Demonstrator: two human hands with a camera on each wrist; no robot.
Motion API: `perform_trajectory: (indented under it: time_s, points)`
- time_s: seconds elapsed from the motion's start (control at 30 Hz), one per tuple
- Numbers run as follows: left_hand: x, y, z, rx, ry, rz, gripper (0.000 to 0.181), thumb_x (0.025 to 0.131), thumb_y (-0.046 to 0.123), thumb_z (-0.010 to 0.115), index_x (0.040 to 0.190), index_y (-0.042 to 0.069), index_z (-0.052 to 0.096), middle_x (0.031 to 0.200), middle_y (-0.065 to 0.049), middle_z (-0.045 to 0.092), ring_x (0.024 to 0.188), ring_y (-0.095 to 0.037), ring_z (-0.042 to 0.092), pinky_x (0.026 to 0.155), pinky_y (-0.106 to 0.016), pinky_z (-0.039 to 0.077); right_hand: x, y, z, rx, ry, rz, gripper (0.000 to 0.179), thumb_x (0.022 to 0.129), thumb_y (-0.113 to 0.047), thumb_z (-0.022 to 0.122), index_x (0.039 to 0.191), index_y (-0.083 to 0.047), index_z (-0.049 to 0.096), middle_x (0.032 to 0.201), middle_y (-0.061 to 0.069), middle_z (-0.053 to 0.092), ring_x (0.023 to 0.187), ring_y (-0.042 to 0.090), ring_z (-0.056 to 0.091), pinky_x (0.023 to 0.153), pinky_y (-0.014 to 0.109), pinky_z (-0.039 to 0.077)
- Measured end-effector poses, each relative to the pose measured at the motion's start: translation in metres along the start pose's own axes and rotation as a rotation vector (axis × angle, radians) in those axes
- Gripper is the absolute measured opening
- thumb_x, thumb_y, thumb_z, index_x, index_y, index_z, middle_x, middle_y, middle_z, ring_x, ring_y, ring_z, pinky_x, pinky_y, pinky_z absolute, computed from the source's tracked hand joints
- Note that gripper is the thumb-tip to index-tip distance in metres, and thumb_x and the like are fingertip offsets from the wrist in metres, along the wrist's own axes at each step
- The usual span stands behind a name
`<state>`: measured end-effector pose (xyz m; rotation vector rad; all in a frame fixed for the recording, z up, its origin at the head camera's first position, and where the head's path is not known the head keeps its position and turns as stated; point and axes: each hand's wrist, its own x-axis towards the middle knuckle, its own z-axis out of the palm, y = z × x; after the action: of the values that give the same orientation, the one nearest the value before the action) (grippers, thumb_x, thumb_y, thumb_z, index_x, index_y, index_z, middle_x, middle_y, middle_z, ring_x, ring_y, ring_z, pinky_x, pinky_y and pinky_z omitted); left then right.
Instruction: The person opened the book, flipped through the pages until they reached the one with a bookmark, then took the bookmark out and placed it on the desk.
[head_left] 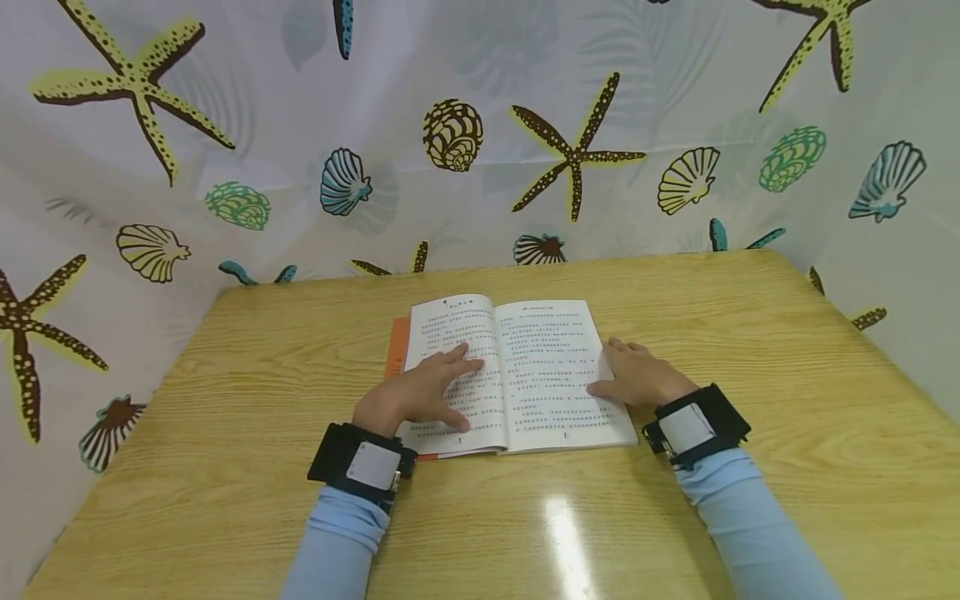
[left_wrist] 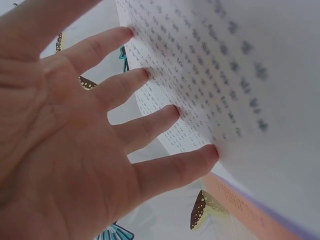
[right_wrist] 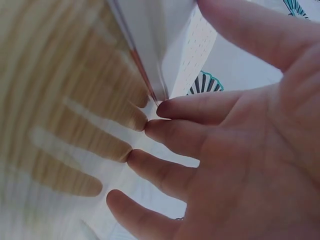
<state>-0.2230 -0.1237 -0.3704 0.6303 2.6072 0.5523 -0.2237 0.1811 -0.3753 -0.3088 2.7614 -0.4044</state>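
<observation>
Your left grip [head_left: 417, 392] rests spread on the book [head_left: 547, 358], while your right grip [head_left: 641, 375], also spread, straddles its right edge [head_left: 590, 321].

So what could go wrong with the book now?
Maybe a few small things. The left hand has its fingertips on the left page, so sliding it could crease the paper. The right hand is at the right edge of the open book, so a thin page there might bend or nick a finger. And if both hands lifted, a page might flip over.
</observation>
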Motion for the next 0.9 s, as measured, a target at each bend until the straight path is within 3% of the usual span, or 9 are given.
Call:
perform_trajectory:
  time_s: [0.1,0.13,0.23,0.33,0.47,0.67,0.77,0.9]
  points:
    - [0.0004,-0.0014,0.0005,-0.001,0.000,0.008,0.088,0.081,0.019,0.088,0.156,0.012,0.042,0.168,-0.015,0.016,0.153,-0.037,0.015,0.119,-0.055,0.022,-0.0005,0.0002,-0.0007,0.023,0.008,-0.019,0.080,0.098,-0.028,0.066,0.145,0.025,0.027,0.153,0.043,0.024,0.140,0.059,0.025,0.113,0.065,0.027]
    - [0.0007,-0.0019,0.0006,0.000,-0.001,0.011,0.088,0.081,0.019,0.088,0.156,0.012,0.042,0.168,-0.015,0.016,0.153,-0.038,0.015,0.119,-0.056,0.022,-0.0004,0.0005,-0.0012,0.042,0.014,-0.031,0.077,0.098,-0.026,0.066,0.143,0.025,0.030,0.148,0.043,0.033,0.136,0.058,0.035,0.110,0.062,0.034]
    - [0.0013,-0.0028,0.0004,-0.003,-0.003,0.016,0.088,0.081,0.019,0.087,0.156,0.012,0.042,0.168,-0.015,0.016,0.153,-0.038,0.015,0.119,-0.056,0.022,0.0000,0.0018,-0.0035,0.112,0.042,-0.060,0.061,0.097,-0.020,0.067,0.134,0.022,0.042,0.119,0.035,0.057,0.106,0.044,0.058,0.088,0.049,0.051]
    - [0.0012,-0.0034,-0.0002,-0.005,-0.002,0.018,0.088,0.081,0.019,0.087,0.156,0.012,0.042,0.168,-0.015,0.016,0.153,-0.038,0.015,0.119,-0.056,0.021,0.0006,0.0017,-0.0060,0.186,0.105,-0.056,0.049,0.096,-0.015,0.067,0.126,0.018,0.048,0.096,0.021,0.059,0.081,0.029,0.057,0.069,0.038,0.047]
    - [0.0004,-0.0028,-0.0009,-0.009,-0.002,0.015,0.088,0.081,0.018,0.087,0.156,0.012,0.041,0.168,-0.015,0.016,0.153,-0.038,0.014,0.119,-0.056,0.021,-0.0004,-0.0010,-0.0076,0.261,0.245,-0.016,0.043,0.095,-0.011,0.068,0.125,0.015,0.052,0.104,0.023,0.062,0.085,0.030,0.057,0.072,0.038,0.047]
    - [-0.0006,-0.0025,-0.0006,-0.005,0.001,0.012,0.088,0.081,0.019,0.088,0.156,0.012,0.042,0.168,-0.014,0.016,0.153,-0.038,0.014,0.119,-0.055,0.022,-0.0020,-0.0023,-0.0070,0.374,0.472,-0.051,0.025,0.089,-0.001,0.073,0.105,0.011,0.058,0.090,0.020,0.060,0.080,0.031,0.056,0.067,0.036,0.047]
    - [-0.0005,-0.0025,-0.0009,-0.008,-0.002,0.014,0.088,0.082,0.019,0.087,0.156,0.012,0.041,0.168,-0.014,0.016,0.153,-0.037,0.014,0.120,-0.055,0.021,-0.0023,-0.0022,-0.0078,0.436,0.530,-0.037,0.031,0.085,0.001,0.076,0.108,0.013,0.058,0.085,0.018,0.061,0.077,0.029,0.057,0.065,0.033,0.046]
    - [0.0002,-0.0026,-0.0018,-0.023,-0.010,0.008,0.088,0.082,0.018,0.087,0.157,0.013,0.040,0.168,-0.013,0.015,0.153,-0.037,0.012,0.120,-0.056,0.019,-0.0010,-0.0006,-0.0074,0.469,0.543,0.005,0.037,0.083,0.002,0.079,0.112,0.014,0.058,0.079,0.018,0.064,0.069,0.026,0.059,0.059,0.030,0.045]
